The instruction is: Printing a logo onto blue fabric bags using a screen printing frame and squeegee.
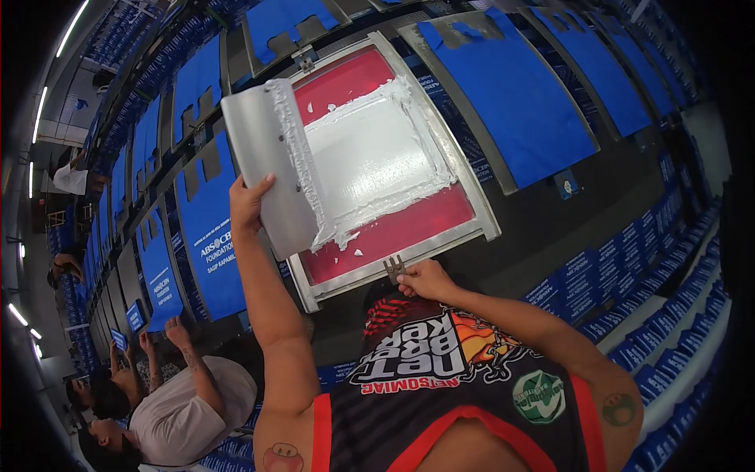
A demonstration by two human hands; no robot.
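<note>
My left hand [252, 203] grips a wide metal squeegee [271, 173] by its near end, its thumb on the front face. Thick white ink coats the squeegee's right edge, which tilts over the left side of a printing screen [472, 197]. The screen has a metal frame and red mesh [425, 220], with white ink [377, 149] spread over its middle and ridged along the edges. At the frame's near side, my right hand [429, 282] pinches a small metal bracket [395, 270] between thumb and fingers. What lies under the screen is hidden.
Blue bag-shaped fabric pieces [519, 94] lie on boards along the dark table [543, 212], left and right of the screen. Several people stand at the left, one in a light shirt [189, 409] reaching to a blue piece. Rows of printed blue pieces [590, 283] hang or lie at the right.
</note>
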